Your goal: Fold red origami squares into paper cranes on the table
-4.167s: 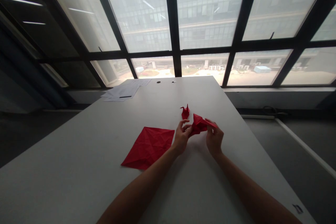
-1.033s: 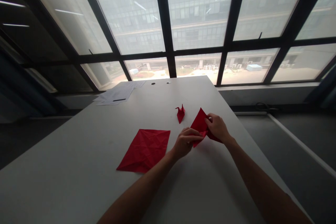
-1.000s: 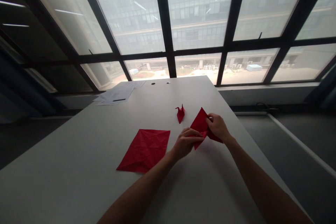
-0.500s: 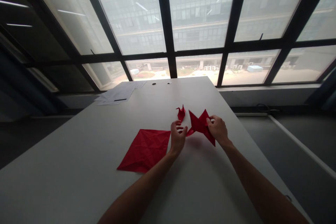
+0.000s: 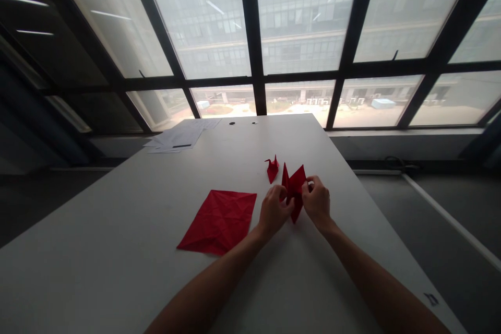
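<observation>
Both hands grip a partly folded piece of red origami paper [image 5: 296, 186], held upright a little above the table with its pointed corners sticking up and down. On its left side, my left hand [image 5: 275, 209] is closed on the paper, with fingers curled. My right hand [image 5: 317, 198] pinches the opposite side between thumb and fingers. Just beyond them stands a small finished red paper crane [image 5: 272, 168]. Left of my left hand lies a creased red paper sheet [image 5: 219, 222], flat and unfolded. Part of the held paper is hidden behind the left fingers.
The white table [image 5: 129, 250] stretches toward large dark-framed windows [image 5: 297, 21]. Loose printed sheets [image 5: 176, 135] with a dark pen-like strip [image 5: 182, 146] lie at the far left. Two small holes sit near the far edge. The table's right edge runs beside my right arm.
My left hand has moved right and closed on the folded paper. The paper has turned and its sides have come closer together. My right hand has shifted slightly left.
</observation>
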